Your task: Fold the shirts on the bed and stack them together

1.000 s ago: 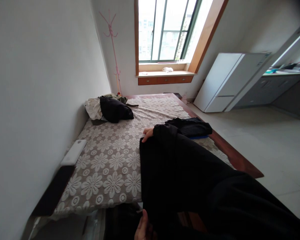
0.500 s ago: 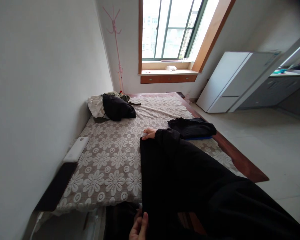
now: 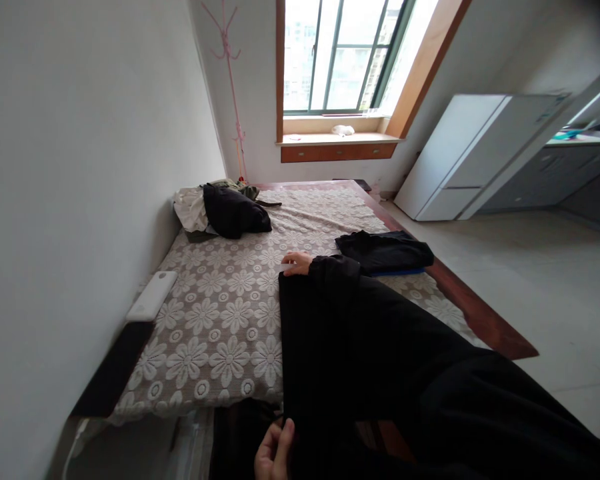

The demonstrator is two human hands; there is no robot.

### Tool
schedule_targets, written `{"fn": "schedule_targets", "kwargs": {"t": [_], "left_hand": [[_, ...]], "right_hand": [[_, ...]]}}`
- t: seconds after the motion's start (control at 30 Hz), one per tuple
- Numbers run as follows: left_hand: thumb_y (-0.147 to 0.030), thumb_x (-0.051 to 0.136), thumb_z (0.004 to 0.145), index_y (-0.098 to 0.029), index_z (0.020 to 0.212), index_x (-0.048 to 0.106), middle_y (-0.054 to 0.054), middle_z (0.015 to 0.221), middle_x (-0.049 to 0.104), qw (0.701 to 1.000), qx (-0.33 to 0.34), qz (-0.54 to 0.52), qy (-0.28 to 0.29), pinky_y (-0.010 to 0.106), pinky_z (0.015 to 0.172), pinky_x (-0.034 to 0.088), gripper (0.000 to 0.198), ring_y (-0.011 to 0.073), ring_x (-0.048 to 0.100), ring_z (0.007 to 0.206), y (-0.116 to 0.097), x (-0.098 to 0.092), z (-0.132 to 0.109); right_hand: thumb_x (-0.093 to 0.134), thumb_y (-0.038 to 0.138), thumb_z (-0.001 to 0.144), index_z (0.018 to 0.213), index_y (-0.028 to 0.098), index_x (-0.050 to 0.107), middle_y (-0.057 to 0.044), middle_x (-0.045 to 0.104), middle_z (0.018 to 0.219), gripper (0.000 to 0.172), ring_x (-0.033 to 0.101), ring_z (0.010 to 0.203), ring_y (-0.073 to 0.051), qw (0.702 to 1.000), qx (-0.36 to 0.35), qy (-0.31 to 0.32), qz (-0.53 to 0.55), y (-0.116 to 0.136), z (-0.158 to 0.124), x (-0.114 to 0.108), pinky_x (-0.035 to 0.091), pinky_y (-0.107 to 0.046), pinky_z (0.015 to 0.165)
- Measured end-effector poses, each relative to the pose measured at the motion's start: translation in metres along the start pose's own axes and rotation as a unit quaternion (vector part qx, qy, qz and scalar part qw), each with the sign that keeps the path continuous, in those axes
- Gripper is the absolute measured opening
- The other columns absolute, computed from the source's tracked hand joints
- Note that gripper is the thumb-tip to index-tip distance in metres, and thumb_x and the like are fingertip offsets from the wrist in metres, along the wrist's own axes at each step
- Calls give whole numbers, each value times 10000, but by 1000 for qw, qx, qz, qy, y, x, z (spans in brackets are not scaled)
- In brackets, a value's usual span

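Observation:
A black garment [image 3: 305, 347] lies over the near part of the bed and hangs past its front edge; its kind is hard to make out. At the garment's far left corner, my right hand [image 3: 297, 263] has its fingers closed, with a small whitish piece [image 3: 286, 267] showing beneath them. My right sleeve, also black, crosses the cloth from the right and blends into it. Down at the front edge, my left hand [image 3: 275, 450] pinches the same garment's left border between thumb and fingers.
A folded dark pile [image 3: 385, 252] rests on the patterned bedcover [image 3: 230, 313] at right. Crumpled clothes [image 3: 235, 210] lie by the wall. A white phone-like slab [image 3: 153, 295] and a dark flat object [image 3: 113, 370] edge the left side. A fridge [image 3: 455, 157] stands beyond.
My right hand's fingers have shifted slightly at the garment's corner. My left hand has moved a touch up and left, still gripping the border. The garment lies almost the same.

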State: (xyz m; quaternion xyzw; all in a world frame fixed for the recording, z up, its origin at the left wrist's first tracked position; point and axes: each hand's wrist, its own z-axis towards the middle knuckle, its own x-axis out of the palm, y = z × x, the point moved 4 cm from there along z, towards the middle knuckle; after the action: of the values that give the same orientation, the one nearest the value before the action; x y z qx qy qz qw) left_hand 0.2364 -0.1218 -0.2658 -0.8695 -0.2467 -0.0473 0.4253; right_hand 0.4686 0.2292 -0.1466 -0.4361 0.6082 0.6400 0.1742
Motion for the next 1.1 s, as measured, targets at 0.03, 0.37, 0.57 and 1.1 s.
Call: {"fn": "schedule_targets", "kwargs": {"t": [0.03, 0.37, 0.57, 1.1], "left_hand": [[-572, 959, 500, -200, 573, 517, -38, 580, 554, 1000, 9, 0, 15, 264, 675, 564, 582, 142, 589, 595, -3, 2, 1], [-652, 797, 695, -155, 922, 747, 160, 1043, 758, 965, 74, 212, 138, 450, 1103, 457, 548, 394, 638, 1198, -30, 24, 17], [-690, 777, 704, -137, 923, 775, 128, 882, 764, 947, 12, 275, 165, 446, 969, 559, 595, 384, 722, 1014, -44, 30, 25], [-855, 604, 732, -202, 456, 514, 69, 506, 629, 909, 55, 348, 225, 277, 476, 413, 715, 139, 493, 397, -54, 30, -4]], "right_hand": [[801, 406, 762, 1069, 232, 736, -46, 702, 1190, 359, 602, 1154, -273, 1000, -1, -20, -3, 2, -7, -8, 377, -411, 1066], [612, 669, 861, 907, 267, 596, -23, 608, 734, 405, 604, 675, -212, 888, 145, -404, 167, -50, -313, -24, 536, -364, 664], [517, 771, 842, 824, 329, 621, -65, 668, 765, 454, 678, 762, -306, 818, 323, -422, 220, -61, -433, 134, 587, -461, 713], [886, 444, 666, 752, 165, 655, 52, 478, 591, 373, 365, 487, -59, 589, 224, -419, 653, -17, -384, 171, 318, -195, 433]]}}
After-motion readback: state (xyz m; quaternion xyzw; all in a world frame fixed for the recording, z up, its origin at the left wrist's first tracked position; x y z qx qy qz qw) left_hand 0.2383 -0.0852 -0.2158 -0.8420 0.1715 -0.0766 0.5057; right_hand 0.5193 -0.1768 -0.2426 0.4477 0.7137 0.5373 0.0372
